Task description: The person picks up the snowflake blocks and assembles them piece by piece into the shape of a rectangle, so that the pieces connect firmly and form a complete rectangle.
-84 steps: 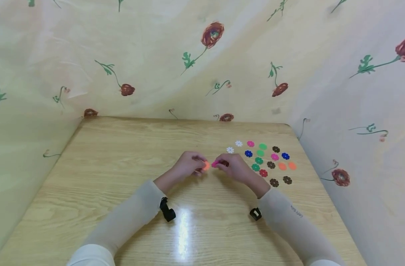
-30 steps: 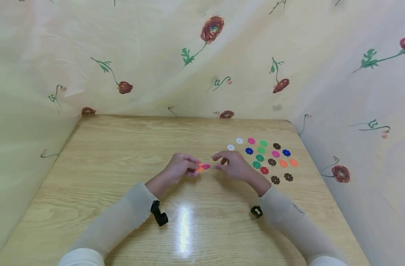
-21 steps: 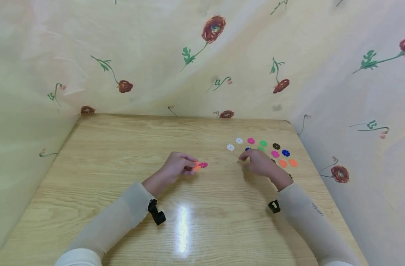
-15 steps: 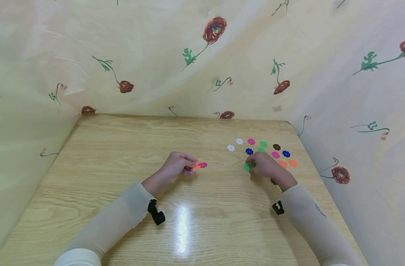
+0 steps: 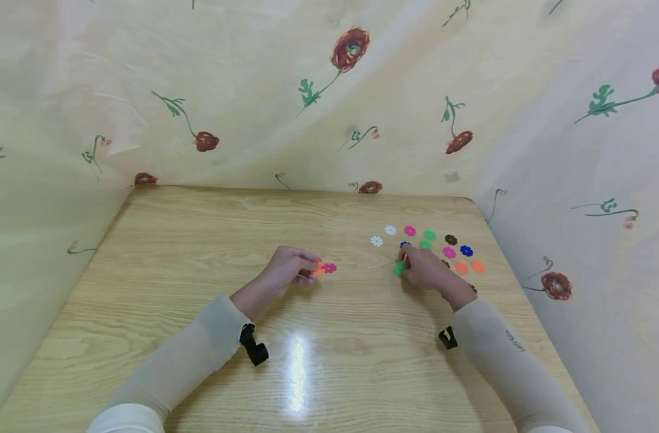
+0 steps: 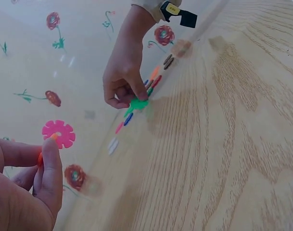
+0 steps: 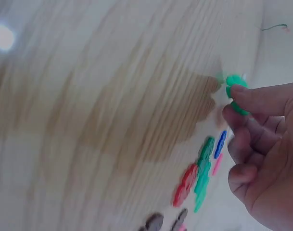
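My left hand [image 5: 288,272] pinches an orange flower-shaped disc [image 5: 320,269] between thumb and fingers, above the table. Joined to its edge is a pink notched disc [image 6: 58,134], which stands out past the fingertips in the left wrist view. In my right hand [image 5: 426,269], a green flower-shaped disc [image 7: 236,82] is pinched by the thumb and fingertips, just left of the loose discs. Behind that hand, part of a blue disc [image 5: 405,245] shows. Several discs lie hidden or half hidden under the right hand and wrist.
Loose discs lie flat at the table's right: white [image 5: 376,241], pink [image 5: 410,231], light green [image 5: 429,235], brown [image 5: 451,239], orange [image 5: 478,266] and blue [image 5: 466,251]. A red disc [image 7: 185,185] shows in the right wrist view. Flower-printed sheeting [image 5: 242,108] borders the table [image 5: 199,240].
The pink disc has passed from my right hand to the orange one in my left, now joined. My right hand has moved right to the loose discs and now pinches a green one.
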Action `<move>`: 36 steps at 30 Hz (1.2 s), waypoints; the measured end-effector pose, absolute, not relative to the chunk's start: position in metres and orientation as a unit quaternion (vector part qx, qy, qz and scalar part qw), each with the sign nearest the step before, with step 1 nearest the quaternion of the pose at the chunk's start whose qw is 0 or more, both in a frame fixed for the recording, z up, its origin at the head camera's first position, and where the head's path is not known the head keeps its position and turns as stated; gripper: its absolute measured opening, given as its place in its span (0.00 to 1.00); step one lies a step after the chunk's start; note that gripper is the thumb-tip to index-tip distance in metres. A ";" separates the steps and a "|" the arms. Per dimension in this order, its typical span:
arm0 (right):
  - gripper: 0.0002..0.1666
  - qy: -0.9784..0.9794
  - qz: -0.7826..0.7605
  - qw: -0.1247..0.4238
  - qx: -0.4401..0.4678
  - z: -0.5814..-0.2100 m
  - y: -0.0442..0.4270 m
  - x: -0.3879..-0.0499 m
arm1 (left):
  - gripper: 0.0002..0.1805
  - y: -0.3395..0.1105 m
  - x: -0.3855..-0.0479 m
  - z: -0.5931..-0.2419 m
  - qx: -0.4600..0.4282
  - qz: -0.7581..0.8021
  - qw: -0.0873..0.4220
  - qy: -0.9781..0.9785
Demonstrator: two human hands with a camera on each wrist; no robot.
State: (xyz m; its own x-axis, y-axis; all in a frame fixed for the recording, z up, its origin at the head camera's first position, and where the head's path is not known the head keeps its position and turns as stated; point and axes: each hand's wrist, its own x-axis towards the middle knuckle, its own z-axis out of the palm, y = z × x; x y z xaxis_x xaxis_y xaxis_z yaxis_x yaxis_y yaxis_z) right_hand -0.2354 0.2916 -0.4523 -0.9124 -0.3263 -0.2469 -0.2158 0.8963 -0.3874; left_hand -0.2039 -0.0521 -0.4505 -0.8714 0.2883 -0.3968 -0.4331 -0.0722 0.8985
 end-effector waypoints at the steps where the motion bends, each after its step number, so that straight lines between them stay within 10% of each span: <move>1: 0.13 0.958 -0.198 0.155 -0.139 -0.453 0.290 -0.235 | 0.15 -0.052 -0.204 -0.451 -0.058 0.730 0.247 0.634; 13: 0.16 0.810 -0.546 0.173 -0.127 -0.459 0.247 -0.223 | 0.12 -0.050 -0.203 -0.454 -0.054 0.732 0.241 0.634; 36: 0.16 0.728 -0.646 0.214 -0.084 -0.461 0.203 -0.203 | 0.14 -0.042 -0.201 -0.458 -0.039 0.721 0.236 0.650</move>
State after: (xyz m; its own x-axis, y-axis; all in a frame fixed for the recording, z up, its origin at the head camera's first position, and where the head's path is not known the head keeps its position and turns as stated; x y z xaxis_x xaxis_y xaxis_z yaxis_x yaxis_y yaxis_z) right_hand -0.2030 0.2028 -0.4610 -0.8943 -0.3988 -0.2029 0.1538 0.1518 -0.9764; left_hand -0.2006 -0.0416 -0.4578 -0.8856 0.2900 -0.3628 -0.3910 -0.0441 0.9193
